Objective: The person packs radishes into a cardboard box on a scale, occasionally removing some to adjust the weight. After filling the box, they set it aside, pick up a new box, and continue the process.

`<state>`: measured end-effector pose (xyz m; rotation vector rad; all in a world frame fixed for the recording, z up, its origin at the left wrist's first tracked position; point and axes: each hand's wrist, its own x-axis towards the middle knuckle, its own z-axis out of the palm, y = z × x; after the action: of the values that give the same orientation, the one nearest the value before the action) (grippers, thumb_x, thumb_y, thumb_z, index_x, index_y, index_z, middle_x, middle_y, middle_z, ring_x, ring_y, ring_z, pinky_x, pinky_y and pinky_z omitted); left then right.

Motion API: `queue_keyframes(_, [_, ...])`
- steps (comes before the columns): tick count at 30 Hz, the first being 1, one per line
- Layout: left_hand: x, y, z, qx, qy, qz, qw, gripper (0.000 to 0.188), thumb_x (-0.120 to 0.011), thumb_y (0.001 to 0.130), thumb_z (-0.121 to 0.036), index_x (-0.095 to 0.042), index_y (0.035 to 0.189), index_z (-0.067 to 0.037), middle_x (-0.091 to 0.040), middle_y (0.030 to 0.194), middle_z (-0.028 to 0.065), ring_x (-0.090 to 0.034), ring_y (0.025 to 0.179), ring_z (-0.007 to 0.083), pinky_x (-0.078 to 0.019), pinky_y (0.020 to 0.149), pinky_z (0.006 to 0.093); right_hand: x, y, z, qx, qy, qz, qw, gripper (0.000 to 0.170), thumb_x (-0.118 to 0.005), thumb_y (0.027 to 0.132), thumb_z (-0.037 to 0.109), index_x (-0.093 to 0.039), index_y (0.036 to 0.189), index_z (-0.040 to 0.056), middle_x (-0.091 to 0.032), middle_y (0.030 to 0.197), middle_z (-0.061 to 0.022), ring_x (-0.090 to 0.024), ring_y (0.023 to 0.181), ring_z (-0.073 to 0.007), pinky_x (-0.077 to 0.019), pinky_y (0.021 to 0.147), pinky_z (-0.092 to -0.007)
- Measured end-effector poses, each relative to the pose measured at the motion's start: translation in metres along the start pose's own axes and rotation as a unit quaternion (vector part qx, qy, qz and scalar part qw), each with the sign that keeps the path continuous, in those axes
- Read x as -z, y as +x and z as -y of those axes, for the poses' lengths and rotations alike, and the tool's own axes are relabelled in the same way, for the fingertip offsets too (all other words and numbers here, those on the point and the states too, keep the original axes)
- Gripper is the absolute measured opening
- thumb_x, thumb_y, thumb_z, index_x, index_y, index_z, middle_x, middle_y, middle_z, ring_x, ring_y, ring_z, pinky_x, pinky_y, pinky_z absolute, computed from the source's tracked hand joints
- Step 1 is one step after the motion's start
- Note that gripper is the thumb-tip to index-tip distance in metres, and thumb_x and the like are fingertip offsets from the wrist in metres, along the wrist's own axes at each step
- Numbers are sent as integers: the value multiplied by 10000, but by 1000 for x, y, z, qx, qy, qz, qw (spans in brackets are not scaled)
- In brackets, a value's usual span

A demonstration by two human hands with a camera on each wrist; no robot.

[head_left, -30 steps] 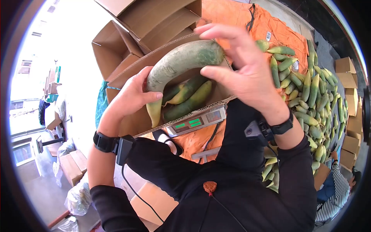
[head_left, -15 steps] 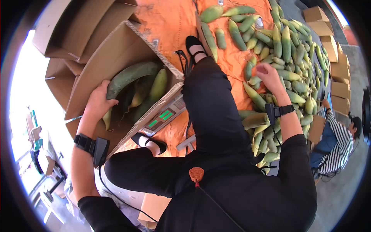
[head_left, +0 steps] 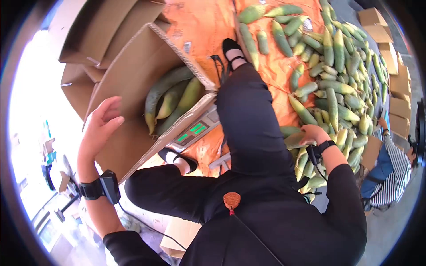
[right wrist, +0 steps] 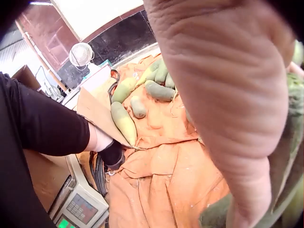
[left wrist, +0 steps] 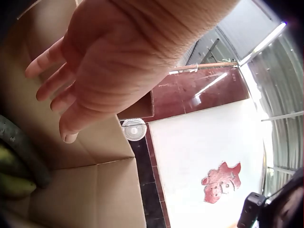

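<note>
My left hand (head_left: 100,126) hovers at the left side of an open cardboard box (head_left: 133,66), fingers loosely bent and holding nothing. The left wrist view shows the same palm and fingertips apart from the box wall. Inside the box lie a long curved green radish (head_left: 154,97) and several more with yellowish ends. My right hand (head_left: 314,134) is down at the near edge of a radish pile, its fingers curled over a thick green radish (head_left: 293,141). In the right wrist view the thumb lies along a green radish (right wrist: 216,213); the other fingers are mostly hidden.
A scale (head_left: 193,133) with lit green digits is under the box. A large radish pile (head_left: 350,88) covers the orange tarp (head_left: 279,99) and floor at right. Stacked cartons (head_left: 102,35) stand at upper left. A person in a striped top (head_left: 395,177) is at far right.
My left hand lets go of the curved radish, now in the box, and draws back left. My right hand has left that radish and moved right and down onto the pile.
</note>
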<state>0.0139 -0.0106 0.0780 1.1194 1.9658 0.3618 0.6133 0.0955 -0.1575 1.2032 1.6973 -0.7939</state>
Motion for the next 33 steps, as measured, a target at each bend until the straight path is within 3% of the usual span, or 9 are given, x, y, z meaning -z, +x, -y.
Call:
queue_keyframes(8, [-12,-43,-5,15,54,33,998,499,-625,806,-46,-505,1290,-73,-577,1190,101,-572,1056,203,-480,892,336,17,-22,10,42,-62,-51,996,648,-815,528,311,-634,1132,163,-657,1073,-108,-608,1034,-295,-492,872,-378])
queue_keyframes(14, [-9,-59,1,-21,28,27,999,491,-630,809,-60,-510,1285,-71,-580,1181,106,-573,1059,208,-479,900,343,110,-98,23,43,-44,-177,982,698,-803,488,238,-624,1161,205,-655,1084,-89,-607,1022,-283,-490,885,-380])
queue_keyframes(17, [-9,-66,-2,-44,4,19,999,487,-622,808,-46,-510,1282,-63,-581,1183,102,-573,1061,204,-480,894,336,171,-160,36,110,56,-317,941,694,-756,510,135,-606,1188,139,-622,1157,-118,-589,1059,-309,-462,937,-374])
queue_keyframes(22, [-5,-78,-11,-72,-38,-44,996,486,-589,812,-4,-505,1289,-57,-577,1203,86,-563,1084,187,-478,877,308,241,-238,68,221,139,-517,815,698,-619,598,-19,-533,1288,44,-591,1206,-104,-551,1118,-195,-389,997,-288])
queue_keyframes(23, [-4,-81,-13,-115,-71,-101,986,487,-613,816,-12,-509,1289,-66,-578,1202,78,-559,1088,184,-481,867,305,253,-252,77,242,206,-496,808,709,-624,617,-23,-516,1313,57,-567,1250,-96,-541,1136,-182,-387,1006,-276])
queue_keyframes(26, [6,-88,-19,-168,-110,-178,963,528,-661,817,-64,-497,1319,-98,-552,1262,65,-516,1169,181,-465,898,324,279,-274,110,377,152,-545,733,670,-623,668,-40,-504,1322,45,-563,1250,-89,-553,1114,-174,-417,981,-277])
queue_keyframes(28, [10,-90,-28,-219,-89,-246,940,597,-700,798,-136,-469,1348,-107,-531,1305,75,-476,1234,201,-424,965,366,290,-283,146,433,100,-539,716,626,-617,694,-41,-506,1307,20,-578,1232,-81,-554,1113,-172,-430,968,-284])
queue_keyframes(31, [17,-88,-36,-234,-28,-270,934,731,-764,725,-217,-441,1371,-106,-515,1330,86,-441,1274,231,-360,1033,415,294,-273,205,504,62,-500,701,683,-645,597,-89,-548,1261,43,-574,1234,-89,-539,1153,-192,-414,996,-299])
queue_keyframes(33, [18,-85,-39,-252,11,-281,926,779,-787,691,-226,-436,1376,-105,-516,1328,92,-438,1275,238,-348,1043,417,292,-255,248,583,-25,-497,642,661,-678,569,-84,-590,1207,64,-583,1221,-111,-555,1142,-225,-433,978,-334])
